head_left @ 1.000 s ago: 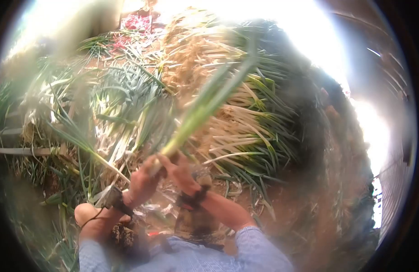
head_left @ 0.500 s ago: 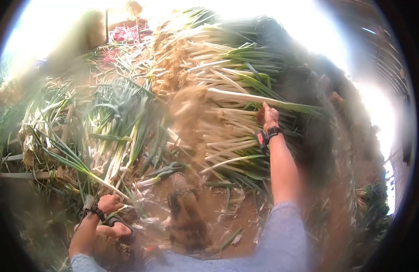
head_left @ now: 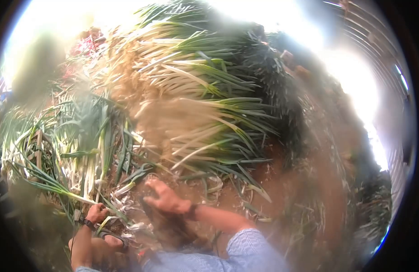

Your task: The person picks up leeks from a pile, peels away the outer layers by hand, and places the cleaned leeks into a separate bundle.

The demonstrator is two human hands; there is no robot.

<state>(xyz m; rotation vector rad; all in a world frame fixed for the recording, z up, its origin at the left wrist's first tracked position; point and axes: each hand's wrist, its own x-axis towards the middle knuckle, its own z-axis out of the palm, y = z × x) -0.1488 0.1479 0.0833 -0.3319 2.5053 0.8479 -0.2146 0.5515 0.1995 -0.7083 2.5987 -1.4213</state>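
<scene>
At the lower left, my left hand [head_left: 97, 213] is closed around the white lower end of a green onion [head_left: 75, 196], whose leaves slant up to the left. My right hand [head_left: 167, 198] hovers over the ground near the middle, fingers apart, with nothing visible in it. It is a little blurred. Above it spreads a big pile of green onions [head_left: 191, 75], roots to the left and green leaves to the right. Another batch of green onions [head_left: 87, 170] with pale stems stands to the left, above my left hand.
Peeled outer leaves and scraps [head_left: 132, 226] litter the brown soil between my hands. A wooden slat [head_left: 39, 149] shows among the left batch. Reddish netting or string [head_left: 87, 45] lies at the far left. More green plants [head_left: 377, 199] are at the right, beside a ribbed wall.
My right hand has come from the pile down and left toward my body, and the green onion it held is no longer in it. My left hand keeps its hold. The view has turned right.
</scene>
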